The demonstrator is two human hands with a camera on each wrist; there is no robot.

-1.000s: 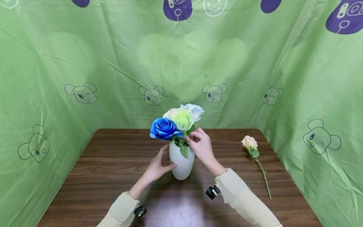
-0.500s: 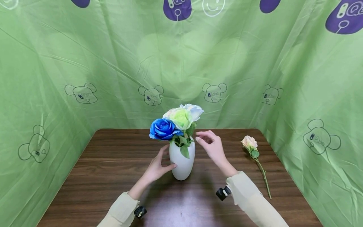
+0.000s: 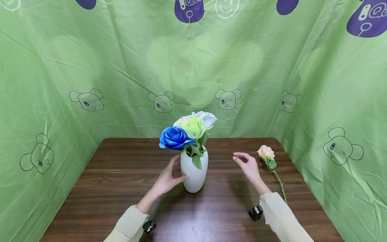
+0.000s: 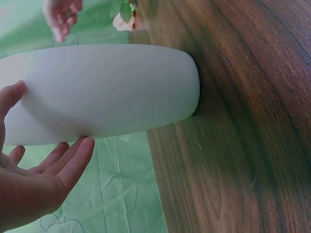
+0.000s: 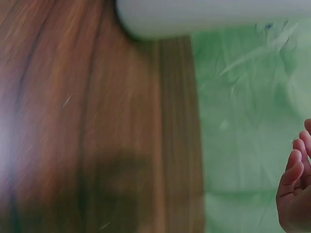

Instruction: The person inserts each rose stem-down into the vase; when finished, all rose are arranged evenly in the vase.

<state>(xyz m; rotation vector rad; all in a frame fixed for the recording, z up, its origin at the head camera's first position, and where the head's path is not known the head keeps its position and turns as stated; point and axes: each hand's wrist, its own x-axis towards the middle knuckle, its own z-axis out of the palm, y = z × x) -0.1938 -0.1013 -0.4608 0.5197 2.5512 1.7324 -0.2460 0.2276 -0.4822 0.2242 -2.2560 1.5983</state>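
A white vase [image 3: 194, 173] stands upright near the middle of the table, with a blue rose [image 3: 173, 137], a pale green rose [image 3: 193, 127] and pale blooms behind them. My left hand [image 3: 167, 176] holds the vase from its left side. In the left wrist view, the thumb [image 4: 13, 94] lies against the vase and the fingertips touch its lower edge. My right hand [image 3: 248, 167] is in the air between the vase and a pink rose [image 3: 266, 153], holding nothing, its fingers loosely bent. That rose lies on the table at the right, its stem's lower end hidden by the right sleeve.
The brown wooden table [image 3: 121, 188] is enclosed by green cloth [image 3: 193, 74] at the back and both sides. A dark device [image 3: 255, 212] sits at the right wrist and another [image 3: 149, 227] at the left.
My right hand has let go of the leaves by the vase's mouth and moved right, towards the pink rose. The left hand and the vase have stayed in place.
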